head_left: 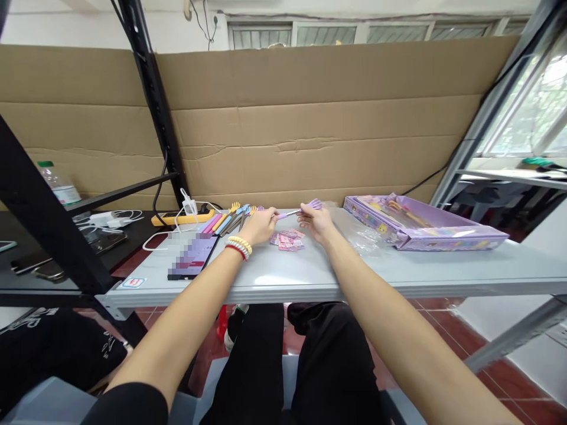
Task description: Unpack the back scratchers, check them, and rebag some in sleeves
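A purple back scratcher [290, 213] with a thin metal shaft and a claw-like head is held level between my hands. My left hand [259, 226], with beaded bracelets at its wrist, is closed on the handle end. My right hand [316, 221] pinches it close to the purple head. Below the shaft, small pink printed pieces [287, 240] lie in a loose pile on the table. Left of my left hand is a row of several similar back scratchers [228, 219] in yellow, blue, pink and purple, partly hidden by that hand.
Clear plastic wrapping [359, 231] lies right of my right hand. Beyond it sits an open purple box [452, 239] with items inside. A dark-edged device [192, 257], partly pixelated, lies at left near white cables [177, 227]. Cardboard [310, 130] stands behind the table [274, 277].
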